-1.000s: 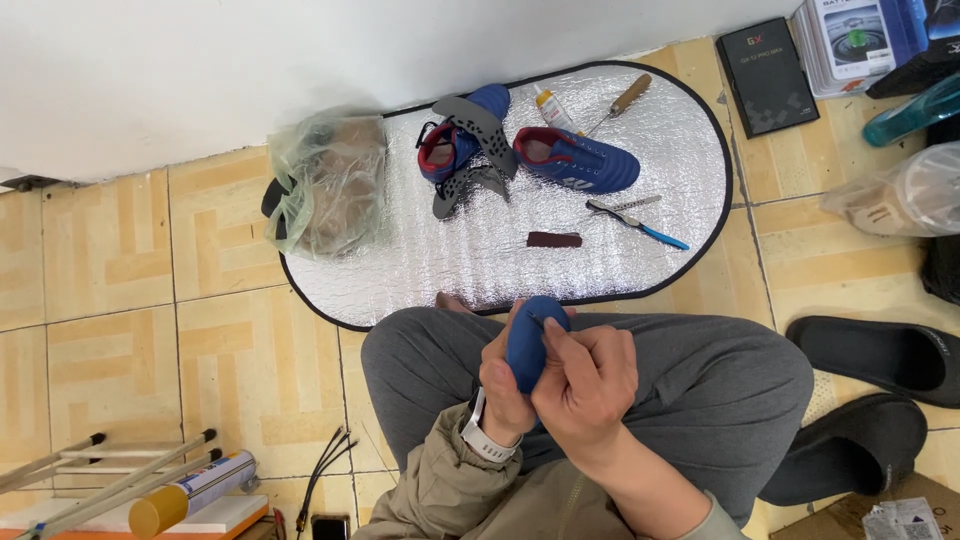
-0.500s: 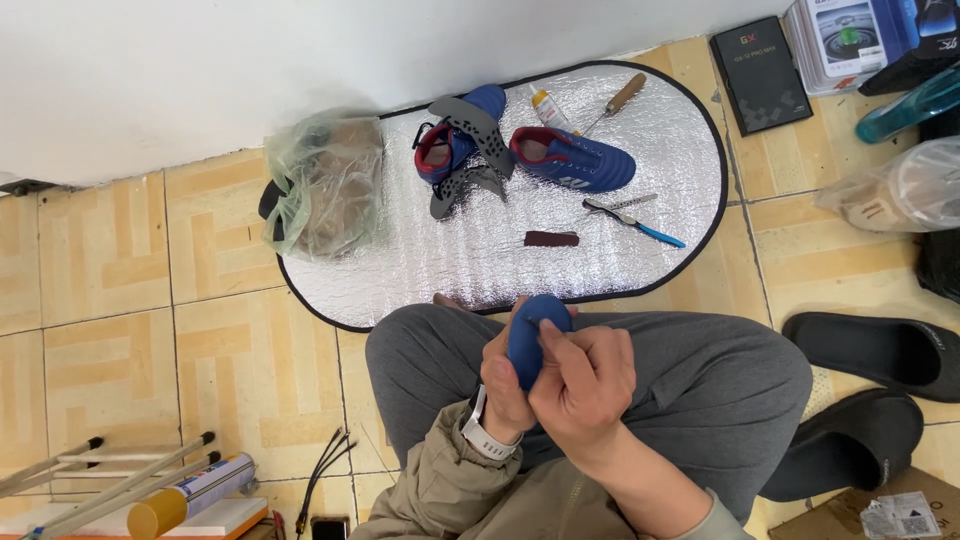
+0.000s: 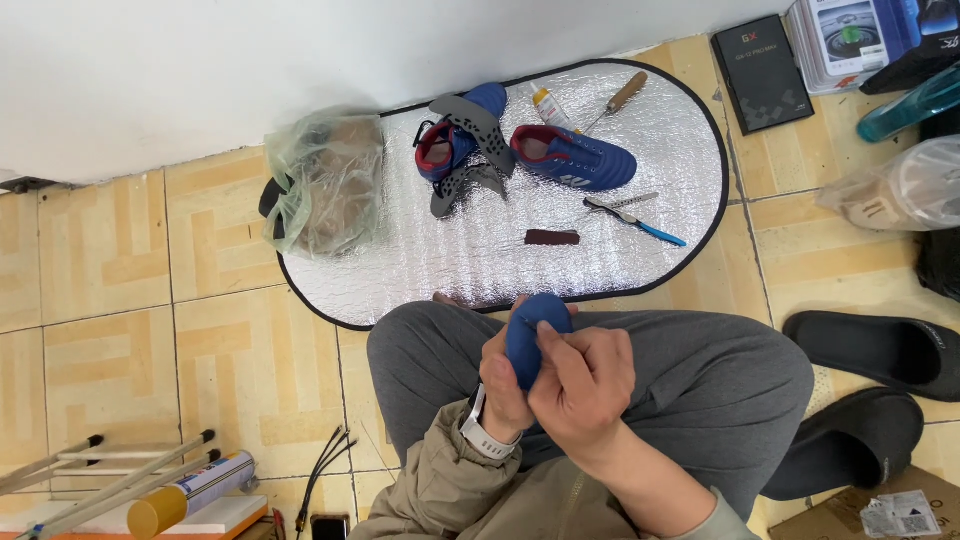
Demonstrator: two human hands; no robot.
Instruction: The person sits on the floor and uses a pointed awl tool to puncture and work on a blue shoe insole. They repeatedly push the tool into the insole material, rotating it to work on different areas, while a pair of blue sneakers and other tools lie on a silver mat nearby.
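The person sits cross-legged on the tiled floor, both hands up in front of the knees. The left hand, a white watch at its wrist, is wrapped round the lower part of a blue shoe piece, its grip clamped on it from the left. The right hand lies just beside it on the right, fingers curled against the same piece; whether that grip pinches a small tool or only the blue material I cannot tell. The piece stands with its long axis roughly upright, its rounded end pointing away toward the mat, and both hands are touching it, so neither is nearer.

Beyond the knees a silver oval mat carries the rest: a dark red strip near its near edge, a blue-handled tool toward the right, then a blue shoe and another blue shoe with a grey sole across it. At the far edge lie a glue bottle and a wooden-handled awl; a plastic bag sits over the left edge.
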